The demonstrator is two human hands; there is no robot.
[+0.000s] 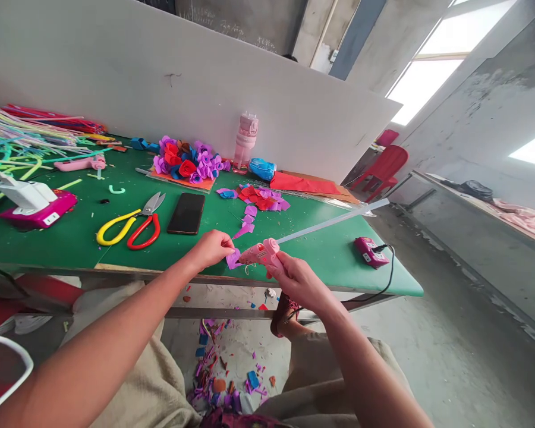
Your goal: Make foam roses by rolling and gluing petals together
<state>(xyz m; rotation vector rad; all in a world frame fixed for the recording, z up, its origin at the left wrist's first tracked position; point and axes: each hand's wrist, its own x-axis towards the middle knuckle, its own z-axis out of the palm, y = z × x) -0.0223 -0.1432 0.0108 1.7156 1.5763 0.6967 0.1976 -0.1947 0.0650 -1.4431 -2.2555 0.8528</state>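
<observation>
My right hand (296,278) is wrapped round the handle of a pink hot glue gun (259,252). A long translucent glue stick (334,221) juts out of its back end, up and to the right. Near the table's front edge, my left hand (211,248) pinches a small purple paper piece (233,259). The gun's nozzle points left and is at that piece; whether they touch I cannot tell. Just beyond my fingertips lie more purple paper pieces (248,221), with a pile of red and purple petals (263,198) behind them.
On the green table (151,261) lie scissors (136,221), a phone (186,214) and finished paper flowers (187,160). A pink bottle (245,142) stands behind. Power sockets (371,252) sit right and left; the gun's cord (377,294) hangs over the front edge. Scraps litter the floor.
</observation>
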